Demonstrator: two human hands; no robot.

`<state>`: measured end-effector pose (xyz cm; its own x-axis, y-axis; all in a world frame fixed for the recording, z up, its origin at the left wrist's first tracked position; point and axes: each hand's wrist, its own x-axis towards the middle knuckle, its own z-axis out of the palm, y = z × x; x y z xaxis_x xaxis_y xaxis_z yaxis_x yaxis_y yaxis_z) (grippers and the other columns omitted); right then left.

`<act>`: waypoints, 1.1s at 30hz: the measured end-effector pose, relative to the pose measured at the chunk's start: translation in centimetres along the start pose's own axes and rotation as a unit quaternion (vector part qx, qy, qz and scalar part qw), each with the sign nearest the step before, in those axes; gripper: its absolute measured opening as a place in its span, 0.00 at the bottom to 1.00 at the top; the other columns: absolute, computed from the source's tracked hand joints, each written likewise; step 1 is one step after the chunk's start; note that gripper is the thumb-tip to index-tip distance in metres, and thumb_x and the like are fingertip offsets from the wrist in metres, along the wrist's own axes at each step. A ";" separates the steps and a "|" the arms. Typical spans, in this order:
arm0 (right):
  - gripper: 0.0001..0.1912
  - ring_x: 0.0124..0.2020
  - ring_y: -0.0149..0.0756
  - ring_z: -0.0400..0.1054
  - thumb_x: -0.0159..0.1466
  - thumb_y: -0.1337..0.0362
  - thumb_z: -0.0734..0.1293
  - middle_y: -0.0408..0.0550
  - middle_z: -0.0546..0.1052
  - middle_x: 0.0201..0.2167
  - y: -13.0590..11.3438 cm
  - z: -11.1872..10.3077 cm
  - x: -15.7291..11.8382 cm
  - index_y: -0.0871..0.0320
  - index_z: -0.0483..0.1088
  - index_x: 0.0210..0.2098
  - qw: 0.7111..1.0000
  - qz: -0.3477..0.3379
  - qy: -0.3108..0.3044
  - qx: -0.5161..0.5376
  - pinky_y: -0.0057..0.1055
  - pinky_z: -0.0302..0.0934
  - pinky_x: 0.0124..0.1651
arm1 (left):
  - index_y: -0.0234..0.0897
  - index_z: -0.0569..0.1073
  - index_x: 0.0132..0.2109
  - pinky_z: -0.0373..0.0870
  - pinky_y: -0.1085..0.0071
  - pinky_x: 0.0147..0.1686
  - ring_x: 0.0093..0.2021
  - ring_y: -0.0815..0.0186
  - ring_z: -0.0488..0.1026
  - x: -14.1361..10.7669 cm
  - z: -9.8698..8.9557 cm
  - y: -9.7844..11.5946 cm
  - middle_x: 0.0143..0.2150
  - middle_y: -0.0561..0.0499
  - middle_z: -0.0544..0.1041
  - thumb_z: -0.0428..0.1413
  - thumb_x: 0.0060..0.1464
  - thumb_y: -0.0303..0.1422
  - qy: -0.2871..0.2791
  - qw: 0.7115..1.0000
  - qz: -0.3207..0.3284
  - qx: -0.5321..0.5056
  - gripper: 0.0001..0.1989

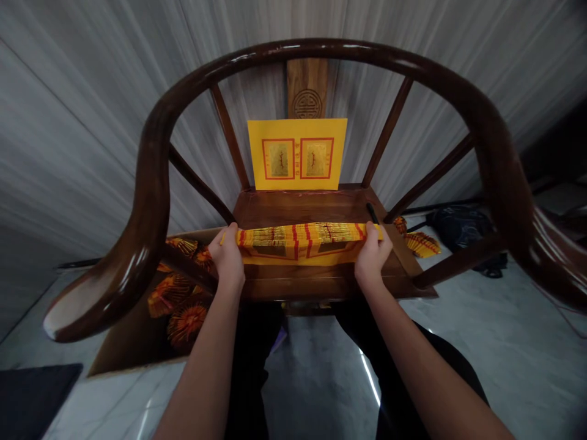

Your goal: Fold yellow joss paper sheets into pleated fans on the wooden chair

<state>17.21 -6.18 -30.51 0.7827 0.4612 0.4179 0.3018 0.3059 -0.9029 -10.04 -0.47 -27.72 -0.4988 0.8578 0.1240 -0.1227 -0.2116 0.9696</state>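
Note:
A pleated stack of yellow paper (pixel 302 241) with red and gold print stretches across the front of the wooden chair seat (pixel 293 208). My left hand (pixel 228 253) grips its left end, thumb on top. At the right end, my right hand (pixel 372 253) pinches the paper in the same way. Both hands have their fingers closed on the stack. Behind it, a flat yellow sheet (pixel 298 154) with two gold squares framed in red leans upright against the chair back. A black pen-like object (pixel 372 213) lies on the seat's right side.
The chair's curved dark armrest (pixel 316 47) surrounds the seat. A cardboard box (pixel 123 342) at the left holds several folded red-and-yellow paper pieces (pixel 187 324). More folded paper (pixel 422 244) and a dark bag (pixel 463 235) are at the right. A grey wall stands behind.

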 end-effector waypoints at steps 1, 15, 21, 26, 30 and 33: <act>0.20 0.27 0.31 0.53 0.67 0.52 0.64 0.37 0.57 0.23 0.1 0.0 -0.1 0.53 0.56 0.24 1.000 -0.001 0.007 0.001 0.31 0.50 0.33 | 0.37 0.72 0.25 0.58 0.72 0.29 0.26 0.70 0.60 0.0 0.0 0.0 0.23 0.58 0.64 0.62 0.51 0.40 -0.001 1.000 -0.001 0.001 0.14; 0.06 0.36 0.36 0.68 0.66 0.59 0.66 0.43 0.73 0.34 -0.7 -1.4 1.5 0.56 0.70 0.38 0.994 -0.083 -0.003 -0.067 0.34 0.61 0.45 | 0.37 0.69 0.26 0.57 0.72 0.27 0.25 0.70 0.59 -0.2 -0.1 -0.3 0.23 0.58 0.62 0.62 0.50 0.42 -0.014 1.000 -0.006 0.004 0.15; 0.08 0.47 0.45 0.70 0.70 0.61 0.64 0.50 0.81 0.41 -2.2 -1.9 1.5 0.56 0.74 0.41 0.928 -0.269 0.005 -0.258 0.44 0.58 0.54 | 0.37 0.69 0.25 0.57 0.72 0.27 0.25 0.71 0.59 -0.2 -0.1 -0.3 0.23 0.59 0.62 0.62 0.51 0.41 -0.012 1.000 0.001 0.005 0.15; 0.06 0.50 0.43 0.75 0.70 0.66 0.64 0.47 0.83 0.42 -4.3 -1.6 0.3 0.54 0.75 0.40 0.892 -0.369 -0.016 -0.261 0.48 0.55 0.61 | 0.38 0.68 0.24 0.56 0.72 0.27 0.25 0.71 0.59 -0.2 0.0 -0.2 0.23 0.59 0.61 0.61 0.51 0.40 -0.005 1.000 0.003 0.020 0.15; 0.08 0.52 0.44 0.77 0.68 0.66 0.65 0.46 0.84 0.44 -6.3 0.2 -2.7 0.53 0.76 0.43 0.875 -0.402 -0.089 -0.255 0.49 0.55 0.65 | 0.37 0.69 0.25 0.56 0.72 0.27 0.25 0.71 0.59 -0.2 0.0 -0.3 0.23 0.59 0.61 0.60 0.51 0.41 -0.004 1.000 -0.003 0.025 0.14; 0.10 0.55 0.43 0.76 0.68 0.66 0.66 0.47 0.84 0.47 -7.5 2.1 -5.6 0.53 0.77 0.46 0.872 -0.417 -0.137 -0.216 0.48 0.56 0.67 | 0.38 0.68 0.25 0.56 0.73 0.27 0.25 0.71 0.58 -0.3 0.1 -0.3 0.22 0.59 0.61 0.60 0.51 0.41 0.007 1.000 -0.003 0.030 0.15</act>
<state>9.46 -9.27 -25.87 0.0521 0.4282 0.9022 0.9276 0.3139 -0.2026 -9.77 -0.63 -28.02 -0.5095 0.8526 0.1161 -0.0749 -0.1783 0.9811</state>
